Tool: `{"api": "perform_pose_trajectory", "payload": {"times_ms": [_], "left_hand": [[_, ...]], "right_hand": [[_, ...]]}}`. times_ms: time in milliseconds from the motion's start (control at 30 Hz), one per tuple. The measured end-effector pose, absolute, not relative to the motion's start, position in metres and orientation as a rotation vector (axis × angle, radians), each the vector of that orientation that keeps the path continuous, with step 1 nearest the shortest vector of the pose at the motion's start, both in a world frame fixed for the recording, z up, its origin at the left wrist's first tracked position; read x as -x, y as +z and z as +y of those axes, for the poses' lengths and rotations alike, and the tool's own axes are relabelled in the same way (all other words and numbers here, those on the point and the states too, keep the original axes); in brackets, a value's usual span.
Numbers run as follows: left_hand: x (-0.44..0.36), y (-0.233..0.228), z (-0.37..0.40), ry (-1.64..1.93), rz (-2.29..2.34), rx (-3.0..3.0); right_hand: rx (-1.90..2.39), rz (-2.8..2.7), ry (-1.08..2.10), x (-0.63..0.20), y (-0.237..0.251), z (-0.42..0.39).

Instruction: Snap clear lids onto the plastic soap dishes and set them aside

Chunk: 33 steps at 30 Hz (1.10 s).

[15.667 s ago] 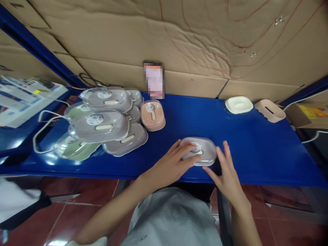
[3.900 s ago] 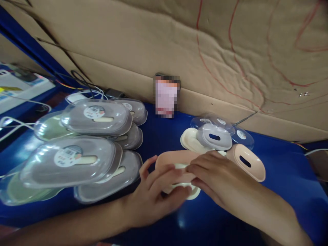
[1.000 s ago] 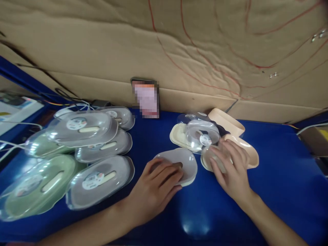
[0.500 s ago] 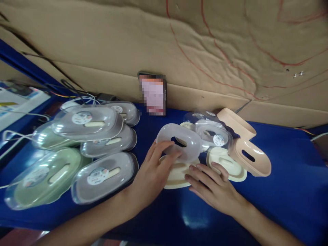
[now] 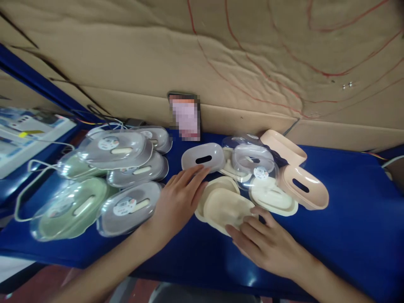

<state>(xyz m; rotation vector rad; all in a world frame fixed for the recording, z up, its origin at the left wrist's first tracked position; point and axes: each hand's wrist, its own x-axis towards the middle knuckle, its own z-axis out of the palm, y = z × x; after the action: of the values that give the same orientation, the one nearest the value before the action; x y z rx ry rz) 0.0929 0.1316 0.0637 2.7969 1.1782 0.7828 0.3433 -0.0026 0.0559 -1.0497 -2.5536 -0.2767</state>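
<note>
My left hand (image 5: 176, 200) lies flat on the blue table (image 5: 347, 219), fingers apart, its tips at the near edge of a grey slotted shell (image 5: 203, 156) that stands on the table. My right hand (image 5: 265, 246) grips the near edge of a cream inner tray (image 5: 229, 206), which is tilted over a second cream tray (image 5: 214, 186). Just behind them lie clear blister covers (image 5: 254, 162), another cream tray (image 5: 273, 198) and two pink shells (image 5: 303, 192) (image 5: 282, 147).
A heap of packaged grey and green boxes (image 5: 121, 153) fills the table's left side, with a white cable (image 5: 22, 187) looping beside it. A phone (image 5: 184, 115) leans on the cardboard wall (image 5: 221, 54). Bare blue surface extends to the right.
My left hand has set the grey shell down farther back and let go. My right hand has drawn back to the near edge of the cream tray and tilted it up.
</note>
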Motion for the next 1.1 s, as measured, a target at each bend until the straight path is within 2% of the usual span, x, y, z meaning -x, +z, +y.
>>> {"api": "perform_pose_trajectory", "payload": {"times_ms": [200,333,500,700,867,1100], "left_hand": [[-0.028,0.087,0.091,0.836,1.346,-2.725],[0.031,0.071,0.073,0.704,1.661,-2.606],[0.06,0.049,0.064,0.673,1.552,-2.671],[0.038,0.059,0.052,0.825,1.451,-2.493],[-0.007,0.06,0.023,0.965,1.317,-2.241],[-0.075,0.07,0.016,0.838,0.816,-1.662]], "right_hand": [[1.231,-2.584,-0.199,-0.354,0.06,-0.006],[1.279,-2.574,-0.233,-0.361,0.064,-0.004],[1.346,-2.544,-0.252,-0.358,0.058,0.002],[1.395,-2.421,-0.19,-0.339,0.046,0.004],[1.094,-2.319,-0.13,-0.321,0.042,-0.007],[1.032,-2.019,0.083,-0.335,0.062,-0.017]]}}
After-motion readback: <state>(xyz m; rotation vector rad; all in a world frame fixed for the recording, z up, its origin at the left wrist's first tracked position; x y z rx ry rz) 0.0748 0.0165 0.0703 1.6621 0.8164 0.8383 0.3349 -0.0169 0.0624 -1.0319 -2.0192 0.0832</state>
